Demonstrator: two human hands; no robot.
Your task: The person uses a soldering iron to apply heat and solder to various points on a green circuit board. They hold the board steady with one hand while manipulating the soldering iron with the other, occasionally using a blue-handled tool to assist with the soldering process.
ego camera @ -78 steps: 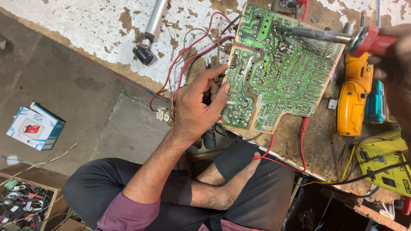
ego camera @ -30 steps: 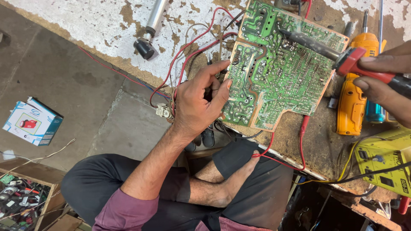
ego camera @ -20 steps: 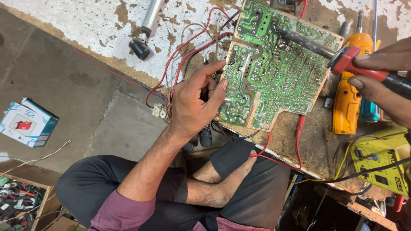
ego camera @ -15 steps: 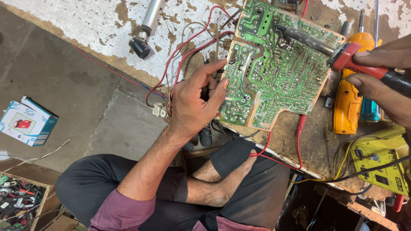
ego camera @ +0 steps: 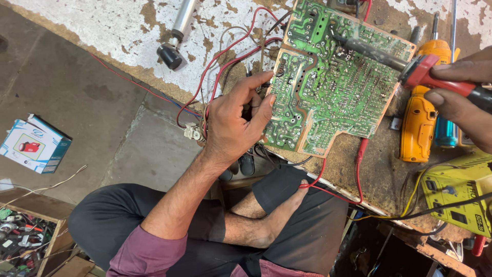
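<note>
Your left hand (ego camera: 233, 125) grips the near-left edge of the green circuit board (ego camera: 328, 82), thumb and fingers pinching it, solder side up on the worn surface (ego camera: 379, 169). Your right hand (ego camera: 464, 105) is clenched around the red handle of a soldering iron (ego camera: 405, 64), its dark tip touching the far part of the board. Red wires (ego camera: 225, 56) loop left of the board. An orange screwdriver (ego camera: 417, 120) lies just right of it, a yellow meter (ego camera: 458, 192) nearer right.
</note>
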